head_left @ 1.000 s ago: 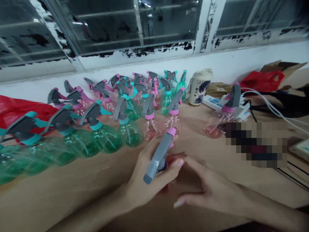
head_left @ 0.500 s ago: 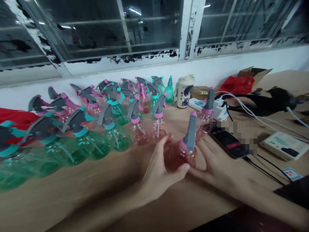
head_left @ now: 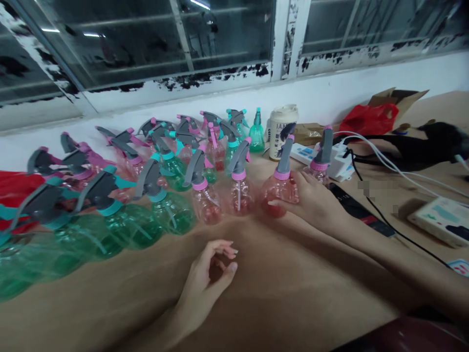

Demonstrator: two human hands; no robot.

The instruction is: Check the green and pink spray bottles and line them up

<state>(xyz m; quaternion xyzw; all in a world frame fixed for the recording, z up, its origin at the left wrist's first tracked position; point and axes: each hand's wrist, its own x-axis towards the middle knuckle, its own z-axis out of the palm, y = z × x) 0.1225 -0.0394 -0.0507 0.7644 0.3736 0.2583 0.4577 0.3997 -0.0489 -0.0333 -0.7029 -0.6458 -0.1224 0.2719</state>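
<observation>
My right hand [head_left: 311, 198] is wrapped round the body of a pink spray bottle [head_left: 273, 195] with a grey trigger head, upright at the right end of the front row. Nothing is in my left hand [head_left: 210, 274]; its fingers are curled but apart, low over the table in front of the bottles. Left of the held bottle stands another pink spray bottle [head_left: 240, 195], and beside that one more pink spray bottle [head_left: 205, 203]. A green spray bottle [head_left: 174, 212] follows further left. Behind my right hand, partly hidden, is a pink-collared spray bottle [head_left: 319, 166].
Several more green and pink spray bottles crowd the table [head_left: 256, 288] at left and back. A paper cup [head_left: 282, 129], a power strip [head_left: 339, 166], cables, a phone [head_left: 361, 210], a white box [head_left: 443, 220] and a red bag [head_left: 370, 120] lie at the right.
The pink spray bottle has moved away from me, to beside the front row. My left hand has let go of it and drawn back left; my right hand still holds it.
</observation>
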